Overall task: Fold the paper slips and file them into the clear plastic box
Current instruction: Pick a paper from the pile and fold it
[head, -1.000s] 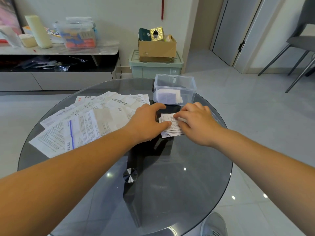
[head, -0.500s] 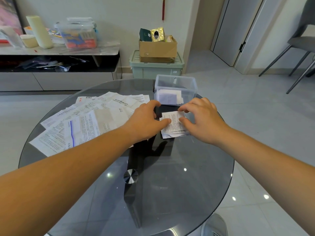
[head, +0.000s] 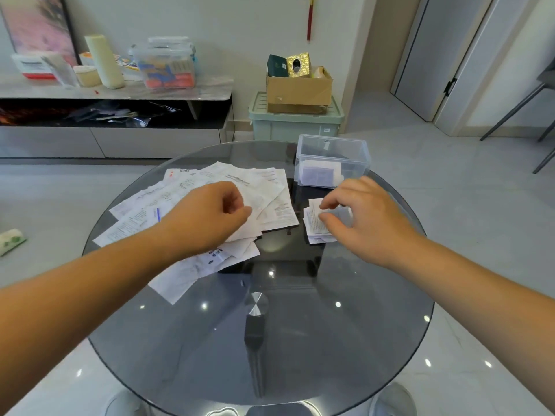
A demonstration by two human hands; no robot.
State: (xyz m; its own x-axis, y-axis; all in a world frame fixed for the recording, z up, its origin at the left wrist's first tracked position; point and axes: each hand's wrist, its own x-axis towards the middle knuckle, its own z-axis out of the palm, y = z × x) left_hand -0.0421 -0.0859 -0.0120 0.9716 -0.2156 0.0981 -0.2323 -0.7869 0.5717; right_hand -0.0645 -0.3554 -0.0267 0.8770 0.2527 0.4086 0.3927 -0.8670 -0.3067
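A spread of unfolded white paper slips [head: 186, 202] covers the left half of the round glass table [head: 300, 340]. My left hand [head: 207, 220] lies over this pile with fingers curled, thumb and forefinger pinching the edge of a top slip [head: 264, 202]. To the right lies a small stack of folded slips [head: 315, 228]. My right hand [head: 363, 217] reaches over it, thumb and forefinger pinching its top. The clear plastic box [head: 357, 154] stands open at the table's far right edge, just beyond my right hand, with folded slips [head: 321, 175] inside.
Behind the table a green storage bin [head: 295, 126] carries a cardboard box [head: 300, 91]. A low cabinet [head: 114, 91] with containers runs along the left wall. Chair legs [head: 537, 115] stand at the far right. A small packet [head: 10, 241] lies on the floor at left.
My left hand has left the folded stack and moved left onto the pile of unfolded slips. My right hand stays at the folded stack, now lifted a little with thumb and forefinger on it.
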